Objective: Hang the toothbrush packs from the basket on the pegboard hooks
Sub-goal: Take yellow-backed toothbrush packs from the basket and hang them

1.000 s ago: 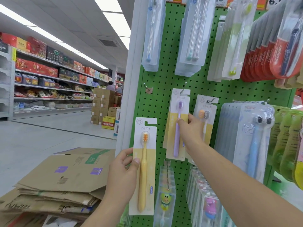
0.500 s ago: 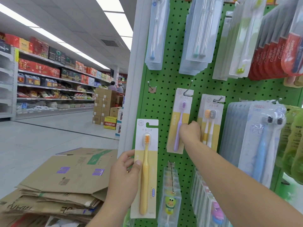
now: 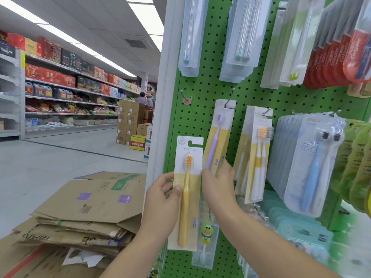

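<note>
My left hand point(image 3: 160, 205) pinches the orange toothbrush pack point(image 3: 187, 189) by its left edge, thumb pressed on the front of the card, fingers point(image 3: 163, 178) curled behind. The pack stands upright, long axis vertical, its notched hang-hole at the top, above my grip. The empty hook point(image 3: 185, 97) sits up and slightly left of that notch on the green pegboard point(image 3: 204, 109), well apart from it, so I judge the coming move is a lift straight up, then a slide onto the prong. My right hand point(image 3: 217, 182) is just right of the pack, touching the lower end of the purple toothbrush pack point(image 3: 217, 137), which hangs tilted from its own hook point(image 3: 229, 101); whether those fingers grip it or only press, I cannot tell. The left hand is nearer the empty hook.
</note>
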